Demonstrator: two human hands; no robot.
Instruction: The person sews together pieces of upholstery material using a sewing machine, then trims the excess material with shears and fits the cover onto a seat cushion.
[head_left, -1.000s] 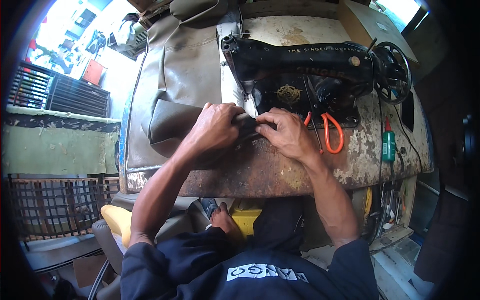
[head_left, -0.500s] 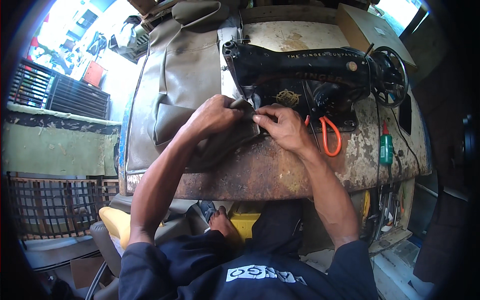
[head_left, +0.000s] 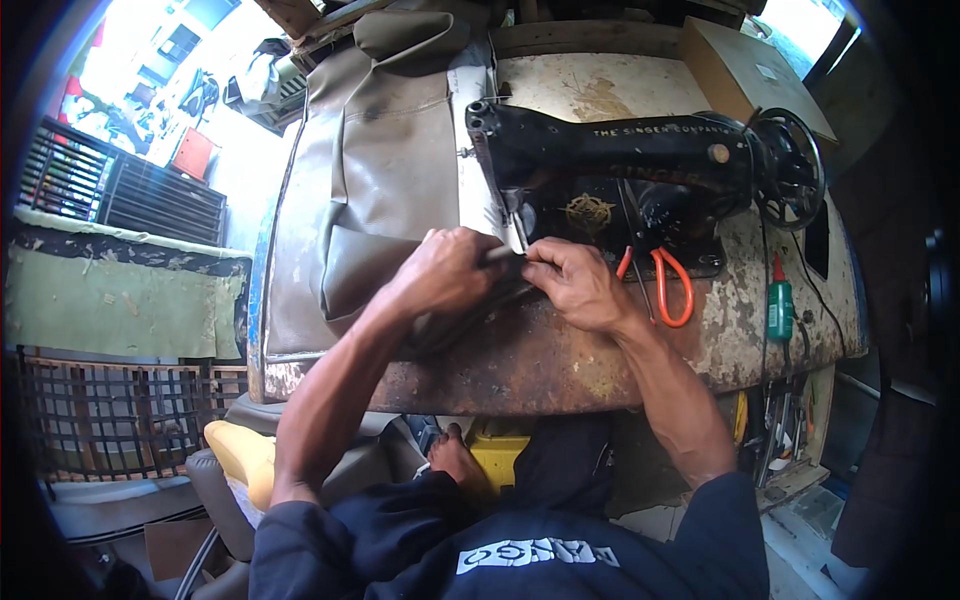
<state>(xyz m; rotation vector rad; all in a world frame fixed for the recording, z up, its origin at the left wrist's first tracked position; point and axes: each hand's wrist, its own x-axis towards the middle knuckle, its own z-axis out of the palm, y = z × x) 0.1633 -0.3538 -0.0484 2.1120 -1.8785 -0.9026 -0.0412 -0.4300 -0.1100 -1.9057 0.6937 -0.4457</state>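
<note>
A grey-brown vinyl cover (head_left: 395,160) with a white strip (head_left: 470,150) along its right side lies folded beside a black sewing machine (head_left: 610,150). Just in front of the needle, my left hand (head_left: 450,270) grips the folded vinyl edge with curled fingers. My right hand (head_left: 575,285) pinches the same edge where it meets the white strip, thumb and forefinger together under the machine's foot end. Orange-handled scissors (head_left: 672,290) lie on the machine bed right of my right hand, beside a thin rod-like tool. A green bottle with a red cap (head_left: 779,310) is farther right.
The worn worktable (head_left: 500,380) has a wooden box (head_left: 750,80) at its back right. Below right are hand tools (head_left: 775,430); below left, a yellow foam piece (head_left: 240,460) and a webbed frame (head_left: 110,420). A yellow object (head_left: 495,460) is by my foot.
The vinyl fold lifted toward the machine half a second ago is lower again, showing the white strip's tip. The whole view has shifted, with table and hands appearing lower and slightly rightward.
</note>
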